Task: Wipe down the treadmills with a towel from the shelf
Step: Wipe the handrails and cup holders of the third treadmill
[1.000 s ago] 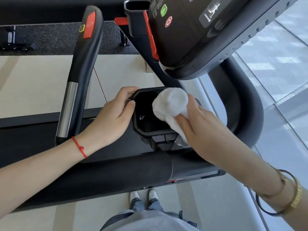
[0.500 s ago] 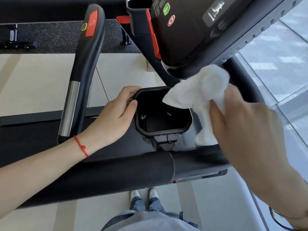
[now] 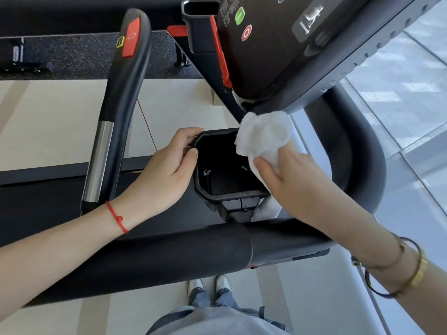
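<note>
We see a black cup holder point(image 3: 227, 165) mounted on the treadmill point(image 3: 338, 76), just under the lower edge of the console and above the padded front crossbar point(image 3: 169, 257).

Left hand point(image 3: 167, 175): grip closed around the holder's left rim, thumb on the near side of that rim, fingers curled over its far left corner. A red string bracelet point(image 3: 116, 217) sits on that wrist.

Right hand point(image 3: 290, 180): grip closed on a white towel point(image 3: 264, 137), thumb pinching the cloth against the fingers. The bunched part of the towel lies over the holder's far right corner, its top edge touching or nearly touching the underside of the console; we cannot tell which. A loose tail of the towel hangs down past the holder's right side, below the hand, down to the crossbar. Gold and dark bangles point(image 3: 411, 274) circle the right wrist.

Inside of the holder is dark; little detail readable.

Left of the holder: an upright side handle point(image 3: 116, 117) with a chrome band and a red button near its top. The console shows a green button point(image 3: 239, 16) and a red one point(image 3: 246, 32).

Below the crossbar: pale floor, two white shoes point(image 3: 210, 285), jeans.
</note>
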Tool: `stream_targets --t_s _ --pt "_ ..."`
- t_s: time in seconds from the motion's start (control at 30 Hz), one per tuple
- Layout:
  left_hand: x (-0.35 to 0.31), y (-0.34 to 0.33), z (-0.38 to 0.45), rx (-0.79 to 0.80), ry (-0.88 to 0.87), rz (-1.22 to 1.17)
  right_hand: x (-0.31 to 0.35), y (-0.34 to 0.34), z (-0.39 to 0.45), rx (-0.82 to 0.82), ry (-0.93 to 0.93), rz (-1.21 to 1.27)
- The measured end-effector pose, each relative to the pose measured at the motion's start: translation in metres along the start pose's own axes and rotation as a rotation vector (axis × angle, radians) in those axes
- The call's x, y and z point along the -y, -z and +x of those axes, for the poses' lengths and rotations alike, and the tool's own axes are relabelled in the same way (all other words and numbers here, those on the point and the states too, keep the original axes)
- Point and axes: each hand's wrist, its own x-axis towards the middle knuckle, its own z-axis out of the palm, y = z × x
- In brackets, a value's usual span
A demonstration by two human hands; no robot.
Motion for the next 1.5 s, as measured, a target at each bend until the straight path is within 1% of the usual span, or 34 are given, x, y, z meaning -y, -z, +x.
stream_targets --t_s 0.1,0.17,0.3,0.47,0.63,0.7,0.73,0.83,0.87,0.97,1.03,1.13,1.2,1.37,1.5 --pt "-0.001 0.0 0.0 0.0 -0.012 -0.004 -0.003 0.004 0.025 0.155 -0.096 0.035" --pt "-0.001 0.0 0.0 -0.001 -0.018 -0.007 -0.001 0.008 0.033 0.197 -0.107 0.081" --pt "-0.001 0.001 0.0 0.0 -0.021 -0.008 -0.001 0.008 0.015 0.182 -0.056 -0.032" --pt "-0.001 0.001 -0.001 0.015 -0.002 0.013 0.001 0.012 0.009 0.226 -0.042 -0.046" --pt "-0.005 0.004 -0.006 0.041 0.01 0.089 0.007 0.005 0.022 0.129 0.022 -0.063" --pt "-0.007 0.005 -0.009 0.069 0.022 0.113 0.005 0.007 0.008 0.114 0.074 -0.099" --pt "-0.007 0.006 -0.01 0.081 0.026 0.123 0.003 0.008 -0.001 0.13 0.138 -0.121" --pt "-0.009 0.007 -0.015 0.116 0.043 0.157 0.001 0.01 -0.02 0.267 0.411 -0.181" --pt "-0.009 0.008 -0.017 0.121 0.059 0.161 0.0 0.012 -0.022 0.304 0.458 -0.203" --pt "-0.008 0.007 -0.023 0.123 0.092 0.141 0.007 0.018 -0.025 0.352 0.489 -0.23" --pt "-0.008 0.008 -0.026 0.109 0.097 0.079 0.019 0.015 -0.028 0.359 0.52 -0.223" --pt "-0.012 0.008 -0.031 0.047 0.099 -0.056 0.036 0.003 -0.031 0.35 0.513 -0.211" --pt "-0.012 0.008 -0.033 0.02 0.108 -0.093 0.034 0.004 -0.032 0.352 0.501 -0.183" --pt "-0.008 0.009 -0.033 -0.022 0.127 -0.051 0.005 0.012 -0.042 0.301 0.521 -0.089" --pt "-0.007 0.006 -0.033 -0.008 0.144 -0.057 0.021 0.007 -0.025 0.293 0.471 -0.134"
